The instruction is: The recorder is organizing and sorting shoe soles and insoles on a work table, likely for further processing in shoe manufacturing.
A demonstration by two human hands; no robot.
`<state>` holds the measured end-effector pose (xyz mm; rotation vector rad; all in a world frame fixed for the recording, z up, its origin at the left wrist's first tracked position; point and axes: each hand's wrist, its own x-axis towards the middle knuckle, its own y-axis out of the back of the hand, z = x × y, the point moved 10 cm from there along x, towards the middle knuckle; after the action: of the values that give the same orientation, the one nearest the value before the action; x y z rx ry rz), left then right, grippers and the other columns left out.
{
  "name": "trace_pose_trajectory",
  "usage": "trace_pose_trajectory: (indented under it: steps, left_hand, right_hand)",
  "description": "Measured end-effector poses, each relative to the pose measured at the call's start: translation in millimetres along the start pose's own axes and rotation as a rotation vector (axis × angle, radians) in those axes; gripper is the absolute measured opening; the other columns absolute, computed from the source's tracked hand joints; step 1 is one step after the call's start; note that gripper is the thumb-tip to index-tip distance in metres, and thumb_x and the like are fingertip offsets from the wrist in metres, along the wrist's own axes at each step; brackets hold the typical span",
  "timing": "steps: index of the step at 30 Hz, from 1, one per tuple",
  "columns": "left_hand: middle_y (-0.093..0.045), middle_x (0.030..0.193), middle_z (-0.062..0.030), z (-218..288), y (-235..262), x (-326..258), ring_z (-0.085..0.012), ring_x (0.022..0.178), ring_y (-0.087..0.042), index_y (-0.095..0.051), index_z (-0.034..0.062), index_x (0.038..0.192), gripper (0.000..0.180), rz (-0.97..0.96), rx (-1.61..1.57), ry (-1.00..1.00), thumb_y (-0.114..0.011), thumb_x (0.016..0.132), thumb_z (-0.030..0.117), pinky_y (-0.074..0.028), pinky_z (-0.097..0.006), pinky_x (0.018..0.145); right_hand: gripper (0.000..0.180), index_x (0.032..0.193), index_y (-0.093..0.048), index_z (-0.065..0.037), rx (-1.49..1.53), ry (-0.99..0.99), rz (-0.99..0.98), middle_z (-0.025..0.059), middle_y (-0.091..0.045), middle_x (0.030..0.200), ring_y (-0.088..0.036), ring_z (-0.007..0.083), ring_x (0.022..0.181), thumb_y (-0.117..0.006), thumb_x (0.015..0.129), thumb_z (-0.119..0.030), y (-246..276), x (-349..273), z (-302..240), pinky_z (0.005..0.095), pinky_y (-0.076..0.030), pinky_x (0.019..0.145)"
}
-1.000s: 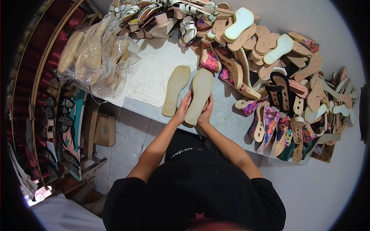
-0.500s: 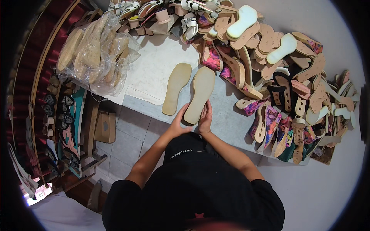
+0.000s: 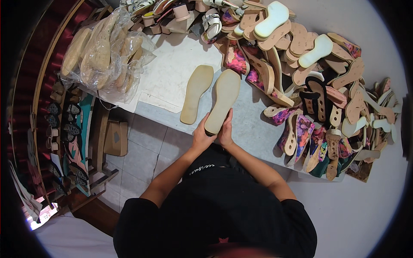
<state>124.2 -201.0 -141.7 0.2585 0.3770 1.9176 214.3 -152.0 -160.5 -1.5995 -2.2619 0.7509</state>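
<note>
This is a small shoemaking workshop. A grey counter [image 3: 254, 129] fills the upper middle of the frame, and its right side is buried under a heap of tan sole blanks and insoles [image 3: 309, 51], some with floral-printed uppers [image 3: 303, 133]. Along the top edge lie half-made sandals and heel blocks [image 3: 189, 13]. At the upper left a clear plastic bag [image 3: 107, 51] holds more soles. Down the left edge a wooden rack [image 3: 64, 129] carries finished dark sandals in rows. A cardboard box [image 3: 115, 138] sits on the tiled floor [image 3: 146, 150] below the counter.
</note>
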Motion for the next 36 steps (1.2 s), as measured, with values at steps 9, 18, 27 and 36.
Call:
trace_pose_trajectory:
  steps: [9,18,27,36]
  left_hand:
    - [-0.043,0.125,-0.0197,15.2,8.3,-2.0,-0.0354,0.113,-0.044,-0.029,0.0041,0.131,0.084,-0.033,-0.012,-0.135,-0.073,0.060,0.013,-0.039,-0.038,0.092]
    - [-0.036,0.127,-0.0179,36.1,60.5,14.1,-0.0356,0.116,-0.034,-0.029,-0.0002,0.127,0.080,0.114,0.290,-0.295,-0.070,0.061,0.020,-0.026,-0.044,0.099]
    - [-0.033,0.127,-0.0181,3.3,51.5,34.7,-0.0336,0.115,-0.034,-0.029,0.0017,0.128,0.071,0.202,0.632,0.070,-0.066,0.067,0.009,-0.029,-0.043,0.095]
    - [-0.036,0.126,-0.0228,4.3,47.9,35.0,-0.0390,0.112,-0.036,-0.031,-0.0017,0.126,0.071,0.185,0.701,-0.017,-0.066,0.066,0.012,-0.030,-0.043,0.095]
  right_hand:
    - [0.060,0.132,-0.023,-0.001,-0.847,0.250,0.251,0.0179,-0.022,0.133,-0.024,0.0320,0.123,-0.051,0.083,-0.023,31.8,25.6,-59.6,0.0400,-0.018,0.103]
    - [0.035,0.105,-0.049,-0.004,-1.064,0.460,0.006,0.0172,-0.041,0.115,-0.033,0.0319,0.108,-0.058,0.072,-0.010,-49.6,70.0,-121.5,0.0406,-0.027,0.093]
    - [0.035,0.103,-0.051,-0.005,-1.091,0.410,-0.002,0.0164,-0.043,0.110,-0.034,0.0325,0.106,-0.059,0.069,-0.011,-46.6,66.0,-98.0,0.0414,-0.026,0.093]
    - [0.035,0.102,-0.051,-0.007,-1.041,0.448,0.072,0.0128,-0.047,0.103,-0.040,0.0286,0.097,-0.059,0.068,-0.009,-17.9,58.7,-128.0,0.0378,-0.028,0.088]
